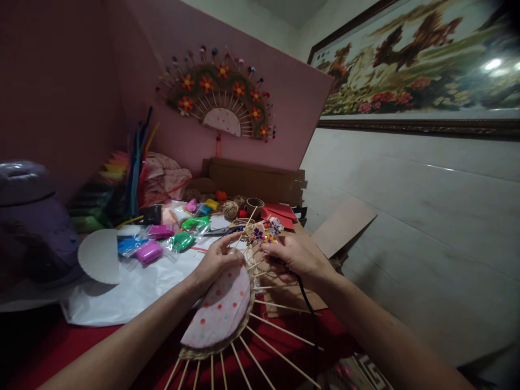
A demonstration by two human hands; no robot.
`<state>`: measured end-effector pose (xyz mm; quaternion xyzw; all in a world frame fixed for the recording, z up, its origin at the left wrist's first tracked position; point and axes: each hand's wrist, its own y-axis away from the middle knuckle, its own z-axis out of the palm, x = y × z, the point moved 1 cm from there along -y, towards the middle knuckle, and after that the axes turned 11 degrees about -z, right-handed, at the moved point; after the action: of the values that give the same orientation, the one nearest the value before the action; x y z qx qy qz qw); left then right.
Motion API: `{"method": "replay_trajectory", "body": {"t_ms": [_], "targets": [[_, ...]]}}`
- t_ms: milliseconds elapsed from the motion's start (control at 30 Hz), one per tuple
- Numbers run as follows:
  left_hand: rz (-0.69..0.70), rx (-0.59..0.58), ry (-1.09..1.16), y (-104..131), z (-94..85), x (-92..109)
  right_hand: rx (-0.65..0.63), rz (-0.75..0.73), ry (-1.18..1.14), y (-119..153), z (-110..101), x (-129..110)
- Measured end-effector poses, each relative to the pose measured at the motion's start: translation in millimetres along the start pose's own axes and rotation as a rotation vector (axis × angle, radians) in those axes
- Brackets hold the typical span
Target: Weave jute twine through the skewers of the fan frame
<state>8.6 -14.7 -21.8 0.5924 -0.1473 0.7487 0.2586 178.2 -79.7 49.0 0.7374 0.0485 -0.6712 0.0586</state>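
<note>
**Head view: left hand and right hand close together at one rim**

We saw the left hand clamped on the upper end of a half-round panel, presumably to steady it and leave its sticks free to fan outward from the braided border. The panel lay tilted, its dotted cloth facing up; we could not tell whether it touched the red-covered surface. Just beside the rim, the right hand was closed around a flower-patterned tool, perhaps a glue gun, its dark cord hanging down. The two hands were near but apart.

Bright packets lay beyond on white sheeting, probably within reach yet out of the way. A decorated fan hung on the pink board, where we could see it easily.

Small dark marks in the corner of the framed picture resembled writing, too small for us to read. We made out no brand on the packets or the lilac flask.
</note>
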Motion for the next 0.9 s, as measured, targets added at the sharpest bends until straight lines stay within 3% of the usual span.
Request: {"method": "replay_trajectory", "body": {"t_ms": [500,900], "targets": [[-0.007,0.016,-0.019,2.6,2.7,1.9,-0.057,0.026,-0.055,1.8,-0.4,-5.1],[-0.023,0.041,-0.002,5.1,6.2,4.8,-0.025,0.035,0.023,1.8,-1.0,-8.8]]}}
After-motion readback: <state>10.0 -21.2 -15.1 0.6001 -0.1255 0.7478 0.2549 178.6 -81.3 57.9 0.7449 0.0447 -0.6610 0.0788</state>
